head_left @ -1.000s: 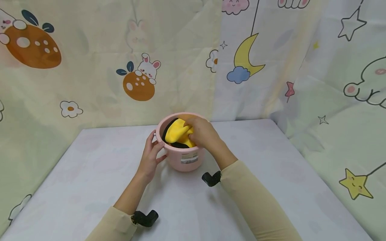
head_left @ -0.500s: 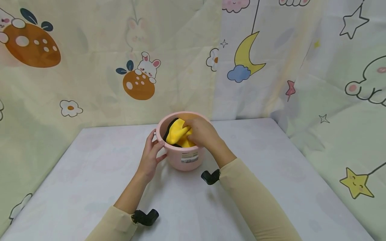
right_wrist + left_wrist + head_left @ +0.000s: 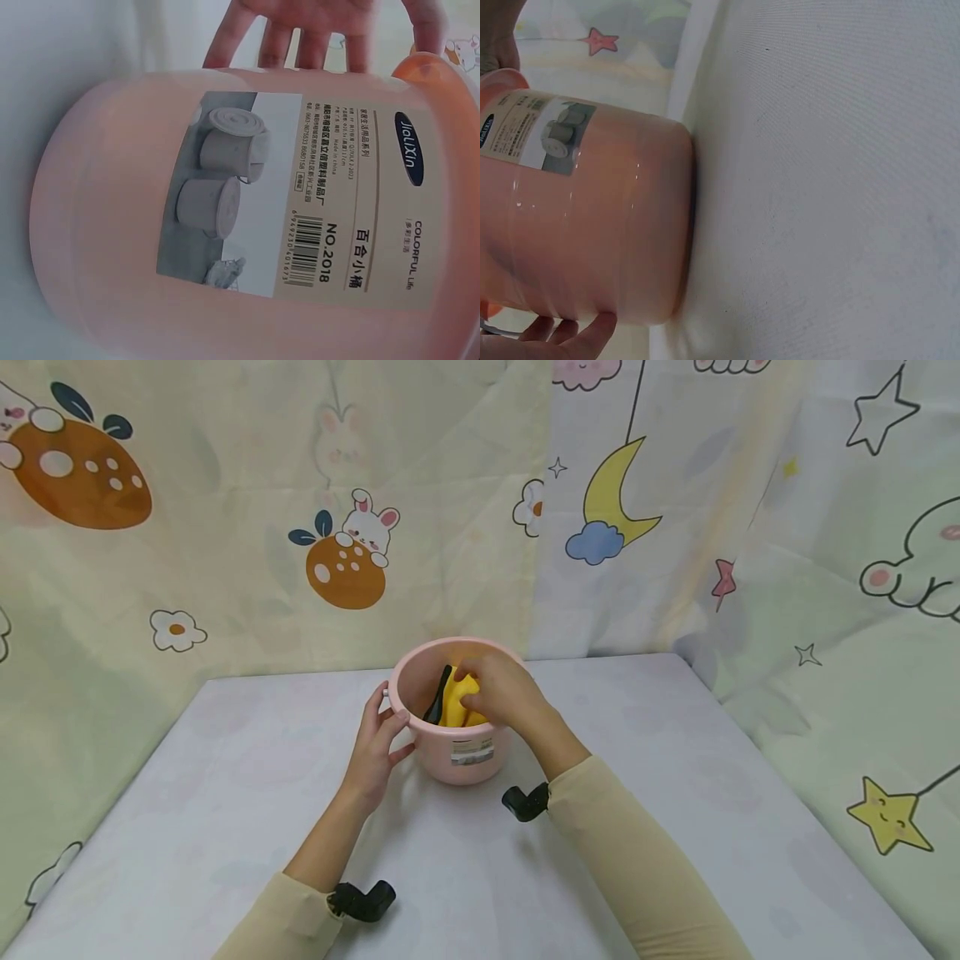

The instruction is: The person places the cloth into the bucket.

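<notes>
A pink plastic bucket (image 3: 435, 756) with a printed label stands upright at the far side of the table. My left hand (image 3: 372, 756) holds its left side; in the right wrist view the fingers (image 3: 311, 46) lie against the wall, near the rim. Reaching over the right rim, my right hand (image 3: 502, 689) pinches a soft yellow cloth (image 3: 453, 702) inside the bucket. A dark strip (image 3: 437, 700) shows along the cloth's left side. The lower part of the cloth is hidden by the bucket's front wall.
The white-covered table (image 3: 247, 777) spreads around the bucket. Behind it hangs a printed curtain (image 3: 247, 510), close to the table's back edge. Black wrist cameras (image 3: 363, 902) sit on both sleeves.
The yellow cloth has gone from a wide bunch to a narrower shape, shifted right and lower in the bucket. Both hands and the bucket stay nearly in place.
</notes>
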A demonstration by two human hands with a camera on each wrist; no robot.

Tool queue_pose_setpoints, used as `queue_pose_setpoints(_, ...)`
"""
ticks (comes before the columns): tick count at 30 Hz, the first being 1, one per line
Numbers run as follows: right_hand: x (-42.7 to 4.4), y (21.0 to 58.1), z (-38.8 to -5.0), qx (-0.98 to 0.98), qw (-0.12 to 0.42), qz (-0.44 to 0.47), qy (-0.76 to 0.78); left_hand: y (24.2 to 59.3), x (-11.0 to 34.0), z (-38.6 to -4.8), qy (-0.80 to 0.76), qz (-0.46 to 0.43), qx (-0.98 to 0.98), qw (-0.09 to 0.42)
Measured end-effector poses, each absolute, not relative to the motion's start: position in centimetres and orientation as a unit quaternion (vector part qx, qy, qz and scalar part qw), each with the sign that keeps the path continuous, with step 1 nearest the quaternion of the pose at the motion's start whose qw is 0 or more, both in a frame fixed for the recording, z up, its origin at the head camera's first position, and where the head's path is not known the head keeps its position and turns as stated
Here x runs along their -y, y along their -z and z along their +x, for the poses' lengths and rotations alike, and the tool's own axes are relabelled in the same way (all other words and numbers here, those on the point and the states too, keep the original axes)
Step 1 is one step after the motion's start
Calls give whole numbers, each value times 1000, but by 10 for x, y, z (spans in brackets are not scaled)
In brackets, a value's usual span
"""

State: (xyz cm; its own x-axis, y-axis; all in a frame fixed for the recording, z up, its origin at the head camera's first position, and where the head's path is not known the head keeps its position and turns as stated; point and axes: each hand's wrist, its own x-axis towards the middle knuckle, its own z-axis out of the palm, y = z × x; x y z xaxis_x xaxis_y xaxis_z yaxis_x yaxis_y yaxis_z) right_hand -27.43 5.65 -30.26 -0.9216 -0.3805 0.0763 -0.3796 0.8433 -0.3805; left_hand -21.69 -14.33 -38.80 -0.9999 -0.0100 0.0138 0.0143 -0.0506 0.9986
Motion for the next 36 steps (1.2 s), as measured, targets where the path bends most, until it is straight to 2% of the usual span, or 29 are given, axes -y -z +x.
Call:
queue_pose_setpoints(13, -59, 305, -273, -956, -19, -193, 219, 388, 142, -218, 724, 2, 690, 9)
queue_pose_setpoints(17, -62, 309, -271, -941, -57, -200, 268, 389, 142, -219, 723, 1, 691, 10)
queue_pose_setpoints(25, -71, 317, -266, -887, -175, -229, 360, 385, 143, -218, 721, 0, 693, 10)
queue_pose_setpoints(28, -73, 318, -266, -880, -190, -244, 362, 384, 142, -218, 715, 2, 699, 6)
queue_pose_setpoints(36, -85, 318, -259, -882, -190, -245, 354, 384, 145, -214, 693, 4, 721, 9)
